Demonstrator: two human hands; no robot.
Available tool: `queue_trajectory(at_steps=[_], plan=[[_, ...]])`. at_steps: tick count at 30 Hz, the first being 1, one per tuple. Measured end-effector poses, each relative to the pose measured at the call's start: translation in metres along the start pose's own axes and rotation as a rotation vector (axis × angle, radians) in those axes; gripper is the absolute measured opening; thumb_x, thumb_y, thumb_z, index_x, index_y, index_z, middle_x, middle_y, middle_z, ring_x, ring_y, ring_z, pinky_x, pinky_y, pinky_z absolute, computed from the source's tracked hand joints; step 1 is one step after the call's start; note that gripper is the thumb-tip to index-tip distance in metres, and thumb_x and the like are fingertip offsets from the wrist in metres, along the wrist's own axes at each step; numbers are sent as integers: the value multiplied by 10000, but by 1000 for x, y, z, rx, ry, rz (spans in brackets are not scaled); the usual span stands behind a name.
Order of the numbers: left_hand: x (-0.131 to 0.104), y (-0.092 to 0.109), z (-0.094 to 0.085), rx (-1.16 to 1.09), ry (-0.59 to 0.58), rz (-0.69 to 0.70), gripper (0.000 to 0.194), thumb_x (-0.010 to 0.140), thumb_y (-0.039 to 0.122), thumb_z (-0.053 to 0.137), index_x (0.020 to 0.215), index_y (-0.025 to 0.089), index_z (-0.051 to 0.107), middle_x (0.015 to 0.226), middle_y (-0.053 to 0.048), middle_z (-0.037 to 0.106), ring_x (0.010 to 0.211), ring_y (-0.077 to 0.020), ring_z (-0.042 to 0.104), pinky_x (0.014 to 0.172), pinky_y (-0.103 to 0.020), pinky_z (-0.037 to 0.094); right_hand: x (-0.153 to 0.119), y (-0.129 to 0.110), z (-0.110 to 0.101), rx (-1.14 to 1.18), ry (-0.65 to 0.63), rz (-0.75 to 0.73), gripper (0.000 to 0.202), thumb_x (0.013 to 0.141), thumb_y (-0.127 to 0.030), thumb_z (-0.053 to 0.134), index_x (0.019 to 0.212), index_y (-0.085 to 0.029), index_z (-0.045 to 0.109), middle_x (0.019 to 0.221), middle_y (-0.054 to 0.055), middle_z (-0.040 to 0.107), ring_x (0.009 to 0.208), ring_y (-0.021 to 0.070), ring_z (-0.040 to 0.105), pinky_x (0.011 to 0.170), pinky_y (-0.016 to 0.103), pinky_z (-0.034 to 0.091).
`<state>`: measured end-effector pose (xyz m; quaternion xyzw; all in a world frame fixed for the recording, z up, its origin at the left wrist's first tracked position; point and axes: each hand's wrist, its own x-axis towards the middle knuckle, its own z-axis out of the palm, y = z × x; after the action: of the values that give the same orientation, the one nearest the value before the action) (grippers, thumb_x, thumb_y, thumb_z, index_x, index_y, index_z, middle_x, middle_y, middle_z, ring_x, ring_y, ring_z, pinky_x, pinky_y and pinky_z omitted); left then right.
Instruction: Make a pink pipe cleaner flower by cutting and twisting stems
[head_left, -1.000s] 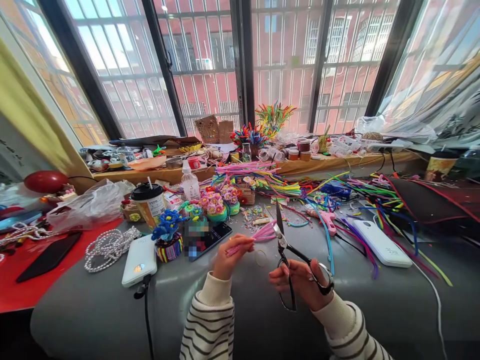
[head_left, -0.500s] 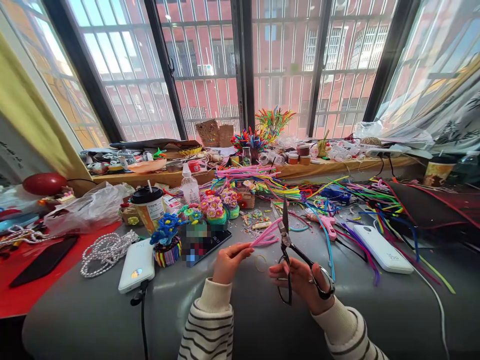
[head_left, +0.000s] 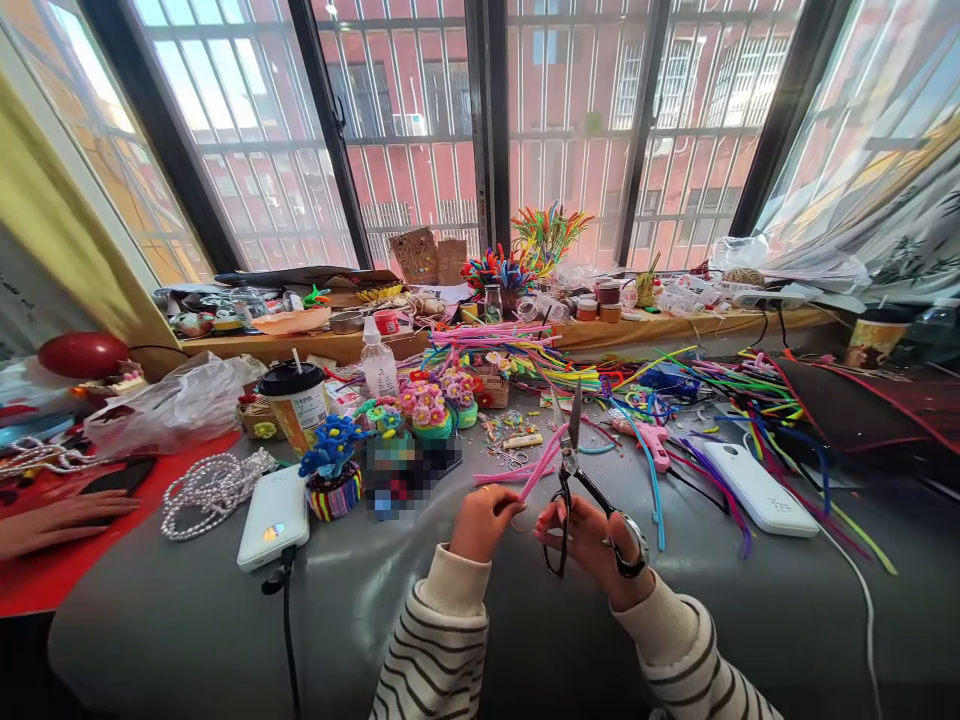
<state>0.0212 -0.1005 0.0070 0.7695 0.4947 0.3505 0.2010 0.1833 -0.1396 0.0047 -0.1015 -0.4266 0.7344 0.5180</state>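
Note:
My left hand [head_left: 486, 522] is closed in a pinch on the lower end of a pink pipe cleaner [head_left: 541, 468], which slants up to the right. My right hand [head_left: 589, 545] grips a pair of scissors [head_left: 570, 450] by the black handles, blades up and slightly apart. The pipe cleaner's upper end is close beside the blades; I cannot tell whether they touch. More pink pipe cleaners [head_left: 499, 478] lie flat on the grey table [head_left: 390, 620] behind my left hand. A thin loop, perhaps wire, hangs near my left fingertips.
A pot of blue pipe-cleaner flowers [head_left: 334, 460], a white power bank [head_left: 276, 515] and a lidded cup [head_left: 296, 405] stand left. Rightward are a pink glue gun [head_left: 646, 440] and another power bank [head_left: 761, 490]. Another person's hand [head_left: 67, 520] rests at far left.
My left hand has moved right, nearer the scissors, with the pink pipe cleaner. The scissors blades have opened a little wider. Another person's hand has come into view at far left.

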Motion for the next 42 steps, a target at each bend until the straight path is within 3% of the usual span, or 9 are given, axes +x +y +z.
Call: queue_trajectory(at_steps=[4, 12, 18, 21, 23, 26, 30, 34, 42], plan=[[-1, -1, 2, 96, 7, -9, 186, 660, 296, 441, 674, 168, 576, 644, -32, 592, 596, -130, 504, 553, -235, 359, -1, -3, -5, 29, 18, 59, 331, 600, -439, 475, 732, -136, 501, 659, 28, 446, 603, 124, 451, 557, 295, 406], [-1, -2, 11, 140, 51, -63, 190, 687, 248, 403, 715, 164, 571, 673, -44, 600, 628, -134, 523, 593, -240, 366, 5, 1, -15, 17, 51, 43, 310, 578, -438, 494, 652, -137, 471, 526, -20, 365, 443, 67, 366, 361, 192, 347], [-1, -4, 12, 87, 66, -73, 188, 685, 244, 405, 711, 165, 574, 657, -36, 607, 617, -137, 531, 599, -250, 376, 4, 1, -14, -80, 57, 15, 314, 584, -443, 491, 653, -137, 467, 534, -7, 398, 444, 82, 390, 383, 224, 365], [-1, -5, 13, 44, 50, -39, 175, 677, 232, 417, 706, 165, 576, 655, -38, 607, 612, -137, 531, 593, -247, 382, 5, 0, -15, -116, 43, -2, 308, 602, -445, 467, 672, -145, 466, 676, 48, 482, 612, 145, 481, 579, 317, 400], [-2, -5, 15, 5, 45, -12, 170, 673, 230, 423, 699, 167, 579, 641, -37, 604, 598, -132, 529, 580, -240, 386, 7, -2, -17, -139, 36, -12, 313, 603, -456, 459, 688, -155, 465, 776, 72, 499, 772, 190, 480, 739, 371, 334], [-3, -4, 17, -25, 59, 5, 170, 669, 235, 429, 694, 174, 585, 636, -36, 601, 588, -128, 526, 565, -232, 390, 9, -4, -20, -162, 11, -16, 353, 593, -502, 442, 694, -165, 467, 792, 76, 499, 844, 212, 456, 798, 392, 277], [-4, -4, 18, -11, 66, 11, 173, 668, 241, 430, 680, 170, 588, 633, -40, 598, 584, -131, 521, 561, -236, 388, 15, -4, -18, -149, -12, 4, 381, 565, -530, 450, 653, -160, 469, 691, 50, 485, 675, 173, 484, 697, 367, 350], [-3, -4, 17, 1, 52, -4, 185, 674, 250, 422, 674, 158, 583, 624, -48, 596, 584, -136, 520, 562, -241, 386, 20, -1, -19, -139, 33, 16, 381, 542, -527, 479, 629, -156, 473, 554, 5, 439, 448, 96, 416, 542, 300, 382], [-4, -11, 15, 84, 150, -53, 193, 691, 234, 386, 691, 160, 564, 662, -39, 583, 607, -132, 509, 570, -244, 371, 15, 1, -26, -251, 32, -19, 338, 603, -470, 473, 697, -146, 485, 594, 8, 454, 462, 93, 430, 659, 367, 371]])
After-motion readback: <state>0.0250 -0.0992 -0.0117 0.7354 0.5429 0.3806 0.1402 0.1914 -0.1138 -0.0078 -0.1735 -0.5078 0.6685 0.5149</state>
